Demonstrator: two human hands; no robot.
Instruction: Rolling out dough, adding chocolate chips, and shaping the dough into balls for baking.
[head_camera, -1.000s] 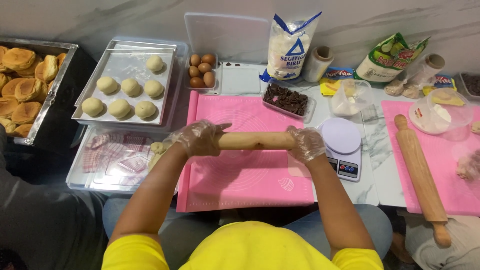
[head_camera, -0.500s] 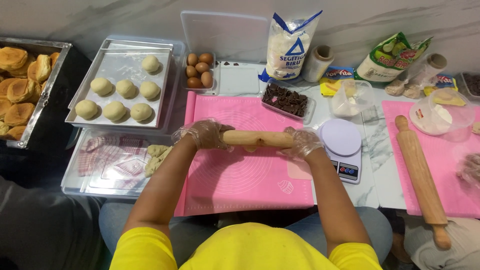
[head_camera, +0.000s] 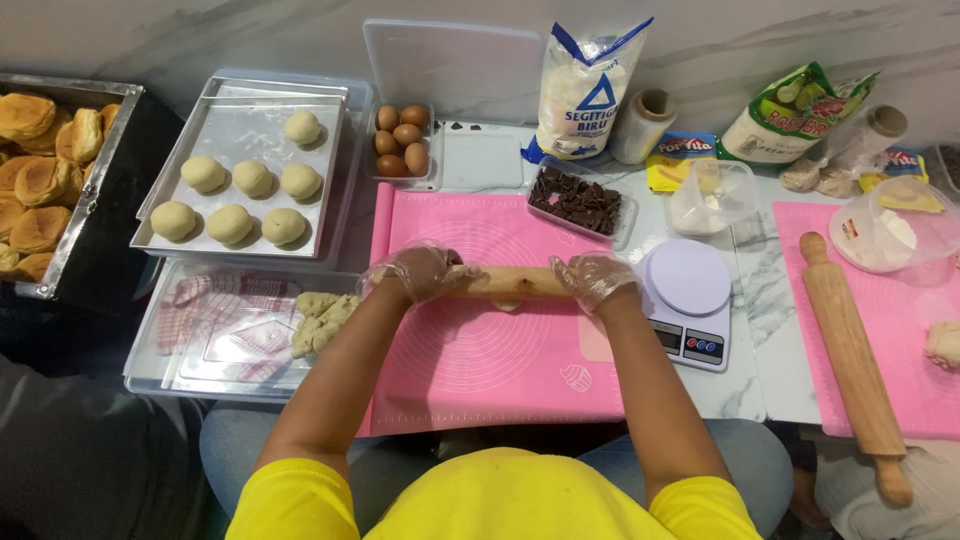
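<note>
Two gloved hands, left (head_camera: 420, 272) and right (head_camera: 592, 278), fingers curled down over either end of a rolling pin (head_camera: 508, 282) lying crosswise on the pink mat (head_camera: 470, 360), dough (head_camera: 506, 303) peeking out beneath its middle

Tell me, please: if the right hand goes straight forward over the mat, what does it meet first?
Probably the tray of chocolate pieces. The right hand, gloved on the rolling pin, points away from the body; only bare pink mat lies between them.
</note>
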